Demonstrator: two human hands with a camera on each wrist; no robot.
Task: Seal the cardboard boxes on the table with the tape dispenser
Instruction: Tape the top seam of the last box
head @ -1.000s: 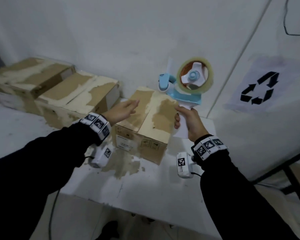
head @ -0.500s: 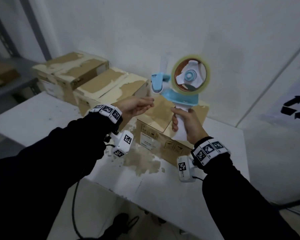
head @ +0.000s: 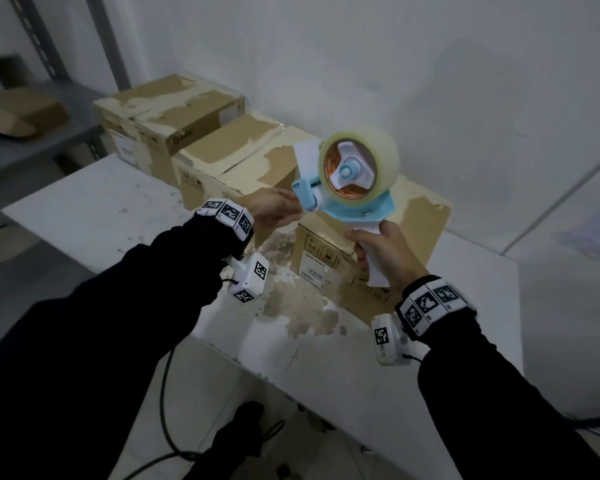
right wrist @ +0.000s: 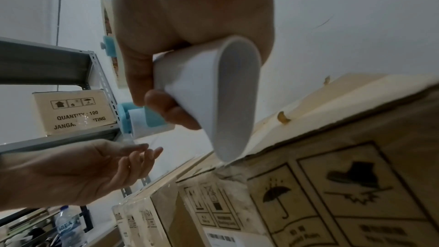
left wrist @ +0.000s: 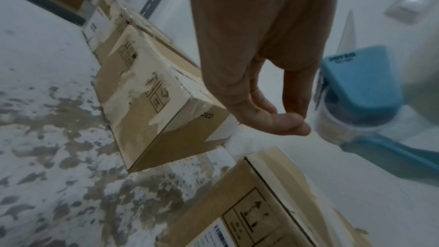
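Three brown cardboard boxes with torn white patches sit in a row on the white table (head: pixel 84 216), close to the wall. The nearest box (head: pixel 426 220) is right under the hands, the middle box (head: pixel 243 157) is beside it, and the far box (head: pixel 167 109) is at the end.

The right hand (head: pixel 385 251) has its fingers wrapped tight round the white handle of the blue and white tape dispenser (head: pixel 347 188) and holds it up in the air above the nearest box. A fat roll of clear tape (head: pixel 361 164) sits on it.

The left hand (head: pixel 274 213) reaches to the blue front end of the dispenser. From the head view its fingertips are hard to see. The left wrist view shows the thumb and a finger (left wrist: pixel 292 100) pressed together just beside the blue part. The right wrist view shows the fingers (right wrist: pixel 140 155) just under the dispenser's roller, with a thin clear strip coming down to them. I cannot tell for sure if the strip is pinched.

Only the right wrist view shows a grey metal shelf (right wrist: pixel 47 59) with another printed box (right wrist: pixel 73 110) on it, and a water bottle (right wrist: pixel 69 228) low down.
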